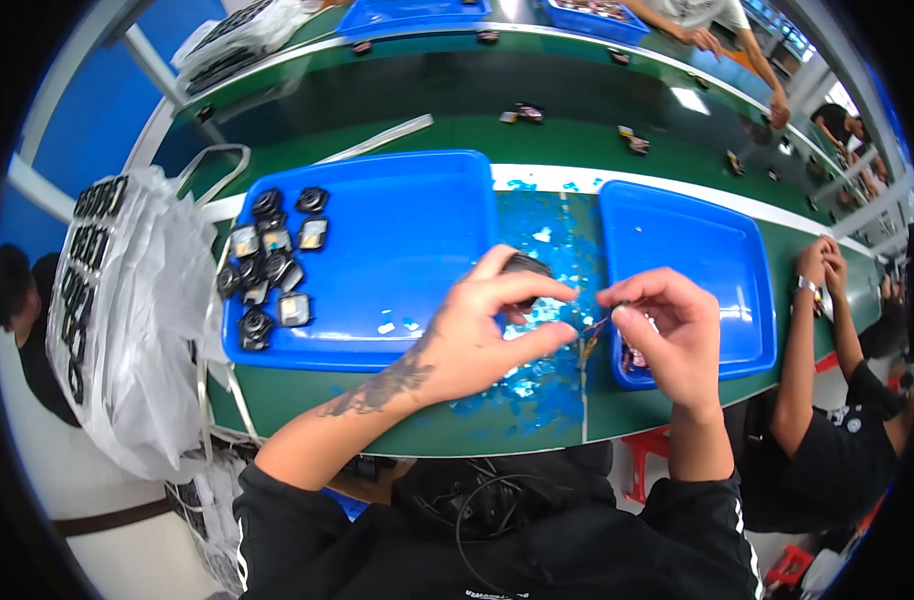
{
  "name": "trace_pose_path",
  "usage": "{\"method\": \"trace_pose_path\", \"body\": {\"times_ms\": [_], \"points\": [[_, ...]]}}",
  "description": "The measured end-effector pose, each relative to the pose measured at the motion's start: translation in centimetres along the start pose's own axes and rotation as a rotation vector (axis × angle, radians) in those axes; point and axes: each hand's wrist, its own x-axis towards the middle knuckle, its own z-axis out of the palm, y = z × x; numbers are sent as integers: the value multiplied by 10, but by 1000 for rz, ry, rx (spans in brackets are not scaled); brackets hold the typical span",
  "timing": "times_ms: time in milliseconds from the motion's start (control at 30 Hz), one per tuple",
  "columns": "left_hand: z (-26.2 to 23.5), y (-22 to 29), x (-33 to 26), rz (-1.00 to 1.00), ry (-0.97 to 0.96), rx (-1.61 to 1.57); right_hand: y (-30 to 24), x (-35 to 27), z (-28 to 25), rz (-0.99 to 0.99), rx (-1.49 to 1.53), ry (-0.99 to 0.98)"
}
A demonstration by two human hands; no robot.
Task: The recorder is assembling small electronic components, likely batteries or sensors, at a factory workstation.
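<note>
My left hand point(487, 318) is curled round a small black device point(525, 266), mostly hidden behind the fingers. Its thumb and forefinger are spread toward my right hand point(672, 325). The right hand pinches a small dark part, largely covered by the fingertips, and thin coloured wires point(594, 328) run beside it between the hands. Several small black camera-like units point(294, 309) with pale faces lie in the left part of a big blue tray point(397, 200). A smaller blue tray point(682, 215) stands under and beyond the right hand, with small parts point(632, 357) at its near left corner.
Bits of shiny blue film point(527, 385) litter the green bench between the trays. Plastic-wrapped stacked trays point(127, 320) stand at the left. Beyond, a green conveyor belt point(577, 110) carries scattered small units point(635, 141). Co-workers' hands point(822, 262) appear at the right and far right.
</note>
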Motion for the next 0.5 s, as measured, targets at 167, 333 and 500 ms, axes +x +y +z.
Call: {"method": "trace_pose_path", "body": {"times_ms": [167,333,500], "points": [[3,-7,-4,144,16,68,7,5,25,-47,125,-101],[-8,-11,-9,112,46,68,2,7,33,12,201,-106],[-9,-12,-11,165,59,164,-3,8,28,65,22,-196]]}}
